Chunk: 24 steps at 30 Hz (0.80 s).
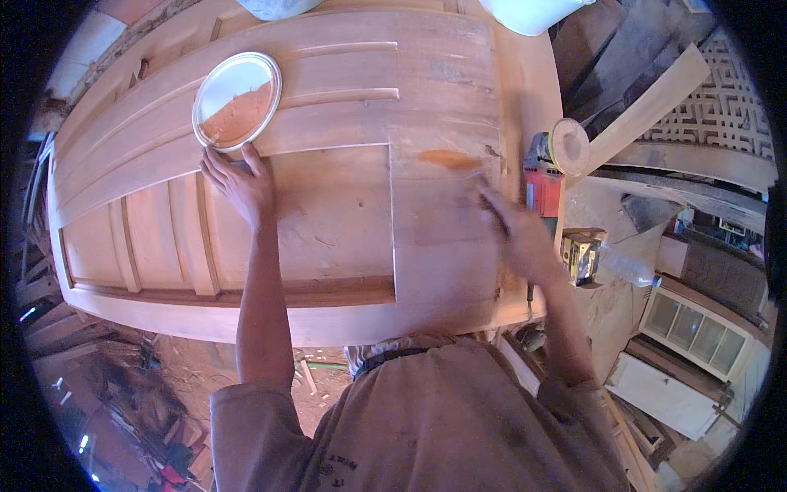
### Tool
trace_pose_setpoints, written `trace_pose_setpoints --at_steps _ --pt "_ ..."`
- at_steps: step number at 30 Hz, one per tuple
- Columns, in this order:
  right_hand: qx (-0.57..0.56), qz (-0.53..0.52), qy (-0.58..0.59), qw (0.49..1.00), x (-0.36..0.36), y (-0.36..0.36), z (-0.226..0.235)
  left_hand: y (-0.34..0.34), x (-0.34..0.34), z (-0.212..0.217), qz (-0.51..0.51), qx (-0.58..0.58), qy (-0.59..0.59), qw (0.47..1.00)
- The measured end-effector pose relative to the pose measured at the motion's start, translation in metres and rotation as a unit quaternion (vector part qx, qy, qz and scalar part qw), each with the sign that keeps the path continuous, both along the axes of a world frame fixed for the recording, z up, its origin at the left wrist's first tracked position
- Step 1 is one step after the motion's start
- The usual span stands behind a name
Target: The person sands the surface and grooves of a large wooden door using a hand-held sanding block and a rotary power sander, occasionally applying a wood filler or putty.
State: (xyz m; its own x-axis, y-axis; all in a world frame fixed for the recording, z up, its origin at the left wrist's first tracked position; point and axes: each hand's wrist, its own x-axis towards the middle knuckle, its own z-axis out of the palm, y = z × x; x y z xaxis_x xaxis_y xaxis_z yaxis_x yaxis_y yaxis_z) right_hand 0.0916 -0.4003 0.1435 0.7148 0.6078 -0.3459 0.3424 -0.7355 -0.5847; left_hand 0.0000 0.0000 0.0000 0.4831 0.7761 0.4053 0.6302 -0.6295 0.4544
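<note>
A panelled wooden door (443,82) lies flat in front of me. On its left part sits a round white lid (238,92), its near half covered with orange-brown filler. My left hand (239,182) is at the lid's near rim, fingers apart and tips touching the edge. Over the plain wood at the right end, my right hand (520,234) is smeared by motion. A faint pale shape shows at its fingertips, too blurred to name. Just beyond it is an orange filler patch (449,158) on the wood.
Right of the door stand a red power sander (543,193) with a round pad (569,146) and a yellow-black box (582,258). A clear bottle (630,266) lies nearby. White buckets (533,12) stand at the far edge. Boards and a white window frame (695,328) are at right.
</note>
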Motion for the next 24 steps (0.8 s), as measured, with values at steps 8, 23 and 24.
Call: trace_pose_setpoints --at_steps 8,23,24 --pt "-0.043 -0.117 -0.136 0.983 -0.034 0.077 -0.051 0.000 0.003 0.006 -0.012 0.004 0.001 1.000" --pt "-0.071 -0.132 -0.136 0.979 -0.045 0.053 -0.053 0.000 0.002 0.005 -0.017 0.004 -0.005 1.000" --pt "-0.072 -0.144 -0.135 0.978 -0.042 0.052 -0.046 -0.001 0.002 0.006 -0.015 0.006 -0.007 1.000"
